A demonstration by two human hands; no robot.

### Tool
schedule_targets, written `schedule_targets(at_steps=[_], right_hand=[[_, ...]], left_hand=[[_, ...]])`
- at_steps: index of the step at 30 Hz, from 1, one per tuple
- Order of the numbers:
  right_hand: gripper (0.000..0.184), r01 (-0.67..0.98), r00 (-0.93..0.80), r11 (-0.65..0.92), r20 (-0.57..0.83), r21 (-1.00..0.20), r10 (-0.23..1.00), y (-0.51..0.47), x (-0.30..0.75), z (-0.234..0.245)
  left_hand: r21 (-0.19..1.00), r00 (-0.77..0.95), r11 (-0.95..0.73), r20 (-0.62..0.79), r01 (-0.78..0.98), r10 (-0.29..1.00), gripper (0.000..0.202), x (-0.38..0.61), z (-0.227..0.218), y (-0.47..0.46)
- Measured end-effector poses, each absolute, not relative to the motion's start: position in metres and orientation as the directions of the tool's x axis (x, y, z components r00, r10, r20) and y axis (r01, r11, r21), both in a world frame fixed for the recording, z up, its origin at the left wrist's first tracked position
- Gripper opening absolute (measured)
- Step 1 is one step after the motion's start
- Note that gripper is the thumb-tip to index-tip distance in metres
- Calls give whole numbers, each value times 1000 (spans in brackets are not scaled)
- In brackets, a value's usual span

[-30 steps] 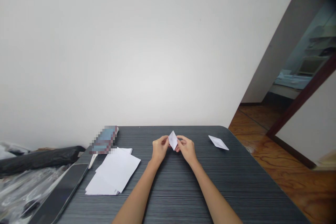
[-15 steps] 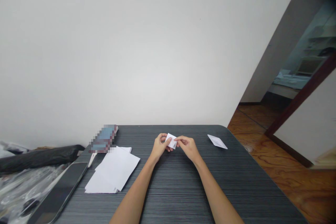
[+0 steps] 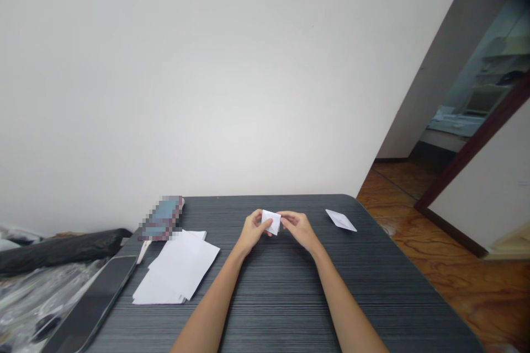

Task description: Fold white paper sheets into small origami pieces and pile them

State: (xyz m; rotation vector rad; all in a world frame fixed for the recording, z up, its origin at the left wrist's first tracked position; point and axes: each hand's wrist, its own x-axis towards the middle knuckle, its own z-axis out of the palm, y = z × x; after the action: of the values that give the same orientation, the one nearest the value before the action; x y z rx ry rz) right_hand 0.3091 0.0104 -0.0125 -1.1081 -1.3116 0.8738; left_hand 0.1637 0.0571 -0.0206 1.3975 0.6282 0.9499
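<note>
A small folded piece of white paper (image 3: 272,218) is held between my two hands above the dark table (image 3: 281,298). My left hand (image 3: 253,230) grips its left side, thumb across the front and fingers behind. With thumb and forefinger, my right hand (image 3: 298,227) pinches the paper's right edge. To the right lies another folded white paper (image 3: 340,220), flat and diamond-like in outline. A stack of white paper sheets (image 3: 182,265) rests to the left, apart from both hands.
Behind the stack sits a blurred-out blue and dark red item (image 3: 162,219), with a thin white object (image 3: 143,251) beside it. A black phone-like slab (image 3: 93,306) lies at the left edge. Clear plastic wrapping (image 3: 37,298) and a black roll (image 3: 62,251) are further left. A wall (image 3: 248,94) stands behind.
The small paper has turned slightly in my hands, its face now squarer to view. My right fingers have shifted slightly along its right edge. The camera view has moved a little.
</note>
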Motion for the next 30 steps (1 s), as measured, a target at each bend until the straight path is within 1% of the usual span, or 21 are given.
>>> schedule_targets(at_steps=[4,8,15,19,22,24,26,30], right_hand=[[25,141,117,256,273,-956,955,9,308,-11],[23,141,142,236,255,-962,956,11,309,-13],[21,70,163,223,232,-972,959,15,312,-18],[18,91,163,229,241,-969,957,14,312,-17],[16,136,140,234,253,-963,957,13,312,-16],[16,150,126,235,255,-960,959,12,311,-15],[17,154,122,235,254,-960,959,11,311,-14],[19,146,134,226,245,-963,960,12,310,-14]], left_hand=[[979,503,-110,184,-174,845,29,165,-22,56],[979,519,-127,191,-157,833,29,166,-23,55],[984,548,-115,170,-133,819,31,168,-21,52],[976,484,-209,208,-53,850,29,167,-24,54],[954,425,-298,263,16,866,31,165,-25,56],[947,413,-319,276,37,868,33,165,-25,56],[954,417,-299,261,28,871,35,165,-25,55],[979,468,-203,193,-29,862,38,168,-23,51]])
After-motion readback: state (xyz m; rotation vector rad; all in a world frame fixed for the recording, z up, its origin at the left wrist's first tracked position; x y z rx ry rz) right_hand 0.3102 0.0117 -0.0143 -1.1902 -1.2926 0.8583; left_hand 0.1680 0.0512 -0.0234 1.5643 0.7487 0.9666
